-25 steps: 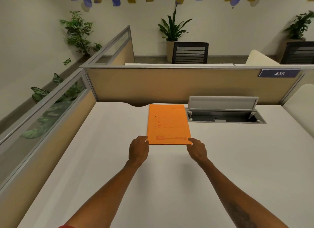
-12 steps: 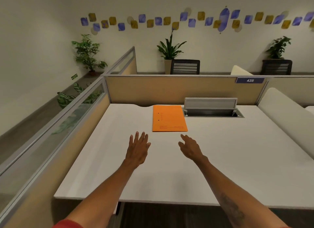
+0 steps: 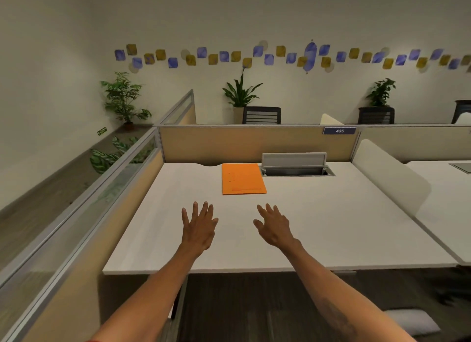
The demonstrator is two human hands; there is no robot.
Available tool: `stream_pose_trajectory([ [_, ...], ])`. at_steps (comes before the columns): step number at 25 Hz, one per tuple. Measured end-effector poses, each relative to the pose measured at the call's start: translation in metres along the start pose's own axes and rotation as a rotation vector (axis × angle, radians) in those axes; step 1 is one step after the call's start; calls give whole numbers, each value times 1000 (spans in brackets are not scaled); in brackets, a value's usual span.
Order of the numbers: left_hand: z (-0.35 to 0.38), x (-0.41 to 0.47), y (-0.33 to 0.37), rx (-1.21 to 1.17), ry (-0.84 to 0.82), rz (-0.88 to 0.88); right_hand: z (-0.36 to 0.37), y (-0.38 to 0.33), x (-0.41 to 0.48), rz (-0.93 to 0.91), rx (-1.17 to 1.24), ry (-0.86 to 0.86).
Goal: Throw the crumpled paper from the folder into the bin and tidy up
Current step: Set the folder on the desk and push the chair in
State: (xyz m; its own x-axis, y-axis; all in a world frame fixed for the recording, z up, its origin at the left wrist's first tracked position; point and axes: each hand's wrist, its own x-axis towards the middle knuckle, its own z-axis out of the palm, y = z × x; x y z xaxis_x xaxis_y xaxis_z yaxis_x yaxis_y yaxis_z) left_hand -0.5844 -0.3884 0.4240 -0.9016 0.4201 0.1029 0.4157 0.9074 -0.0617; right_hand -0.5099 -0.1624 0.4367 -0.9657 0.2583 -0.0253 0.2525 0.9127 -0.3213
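An orange folder (image 3: pixel 242 179) lies closed and flat at the back of the white desk (image 3: pixel 318 229), just left of the cable hatch. My left hand (image 3: pixel 199 227) hovers over the desk in front of the folder, fingers spread, holding nothing. My right hand (image 3: pixel 274 227) hovers beside it, also open and empty. Both hands are apart from the folder. No crumpled paper and no bin are in view.
An open grey cable hatch (image 3: pixel 295 164) sits at the desk's back edge. Beige partitions (image 3: pixel 254 142) with glass tops wall the desk at the back and left. A white curved divider (image 3: pixel 390 173) stands on the right. Dark floor (image 3: pixel 242 303) lies below the desk's front edge.
Both hands let go of the folder's near corners and drew back toward me with fingers spread. The view pulled away from the desk, whose front edge and the floor now show.
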Motion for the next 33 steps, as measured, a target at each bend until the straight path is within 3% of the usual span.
stream_pose_trajectory([
  [15,-43,-120,73,-105,-8,-7,-31,38,-137,-44,2,39],
  [33,-90,-311,261,-237,-23,-138,-74,173,-335,-125,18,67],
])
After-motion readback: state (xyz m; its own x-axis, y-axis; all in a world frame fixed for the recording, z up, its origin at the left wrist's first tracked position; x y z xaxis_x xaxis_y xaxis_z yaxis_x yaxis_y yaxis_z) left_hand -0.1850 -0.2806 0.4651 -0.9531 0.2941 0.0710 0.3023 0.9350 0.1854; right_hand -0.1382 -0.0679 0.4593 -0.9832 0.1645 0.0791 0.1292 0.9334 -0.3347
